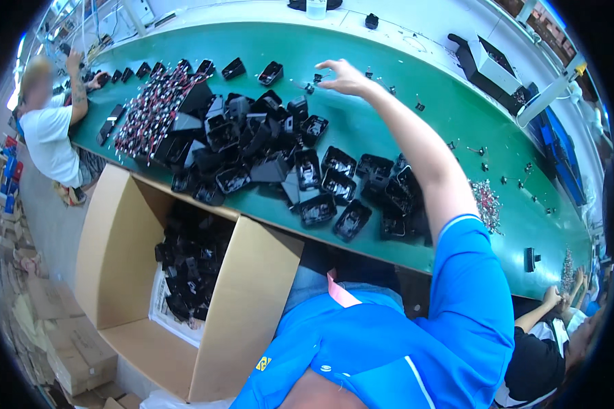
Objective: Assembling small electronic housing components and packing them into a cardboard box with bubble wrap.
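Observation:
My right hand (pixel 346 78) reaches across the green table to its far part, the arm stretched out in a blue sleeve. Its thumb and fingers are apart, around a small black part with thin wires (pixel 318 78). Another such wired part (pixel 309 89) lies just beside the fingertips. I see nothing gripped in the hand. My left hand is out of the picture. A big heap of open black plastic housings (pixel 256 136) covers the near middle of the table, left of my arm.
A pile of red, white and black wired parts (pixel 153 109) lies left of the housings. More small wired parts (pixel 484 166) are scattered at right. An open cardboard box (pixel 218 307) holding black parts stands below the edge. Co-workers sit at left (pixel 51 136) and right (pixel 542 361).

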Demonstrator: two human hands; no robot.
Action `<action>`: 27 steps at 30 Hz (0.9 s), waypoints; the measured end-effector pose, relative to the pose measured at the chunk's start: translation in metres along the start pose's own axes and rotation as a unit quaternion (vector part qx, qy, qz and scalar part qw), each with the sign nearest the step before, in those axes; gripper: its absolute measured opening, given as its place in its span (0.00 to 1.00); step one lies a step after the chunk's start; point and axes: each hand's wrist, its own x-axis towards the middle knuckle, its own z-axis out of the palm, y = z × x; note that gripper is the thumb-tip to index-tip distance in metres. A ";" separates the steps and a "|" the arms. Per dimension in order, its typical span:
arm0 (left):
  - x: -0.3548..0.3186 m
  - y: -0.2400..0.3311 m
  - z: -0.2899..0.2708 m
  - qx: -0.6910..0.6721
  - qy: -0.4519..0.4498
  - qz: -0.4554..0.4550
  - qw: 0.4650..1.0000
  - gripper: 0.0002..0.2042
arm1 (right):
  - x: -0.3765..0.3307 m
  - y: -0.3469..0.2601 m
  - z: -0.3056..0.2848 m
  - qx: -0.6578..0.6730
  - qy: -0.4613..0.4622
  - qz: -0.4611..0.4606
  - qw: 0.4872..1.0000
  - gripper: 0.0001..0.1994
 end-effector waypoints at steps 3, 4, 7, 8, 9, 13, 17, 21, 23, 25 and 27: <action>0.028 -0.023 0.007 -0.029 0.019 0.004 0.999 0.19 | 0.032 -0.009 0.036 -0.022 -0.004 0.036 0.999 0.31; 0.036 -0.031 0.009 -0.039 0.025 0.004 0.999 0.19 | 0.042 -0.006 0.049 -0.051 0.011 0.042 0.998 0.28; 0.066 -0.036 0.007 -0.069 0.039 0.001 0.997 0.18 | 0.059 0.019 0.060 -0.002 -0.010 -0.003 1.000 0.23; 0.076 -0.034 0.004 -0.081 0.042 0.000 0.996 0.18 | 0.062 0.029 0.059 0.020 -0.020 -0.028 0.999 0.20; 0.086 -0.032 0.000 -0.094 0.045 -0.001 0.995 0.18 | 0.064 0.042 0.058 0.040 -0.028 -0.052 0.997 0.18; 0.112 -0.031 -0.014 -0.125 0.058 -0.027 0.990 0.18 | 0.044 0.044 0.018 0.115 0.010 -0.061 0.991 0.12; 0.133 -0.033 -0.017 -0.157 0.078 -0.059 0.983 0.17 | 0.021 0.080 -0.020 0.124 0.065 -0.037 0.989 0.10; 0.152 -0.031 -0.013 -0.196 0.096 -0.093 0.971 0.17 | 0.006 0.117 -0.011 0.015 -0.021 -0.023 0.999 0.08; 0.147 -0.029 -0.035 -0.202 0.111 -0.120 0.966 0.17 | 0.009 0.110 0.009 0.004 -0.002 0.001 1.000 0.07; 0.147 0.046 -0.001 -0.164 0.062 0.045 0.984 0.14 | 0.007 0.094 0.005 0.063 -0.026 -0.017 0.998 0.06; 0.123 0.177 -0.008 -0.510 -0.080 0.019 0.856 0.10 | -0.008 0.089 -0.004 0.103 -0.069 0.011 0.992 0.06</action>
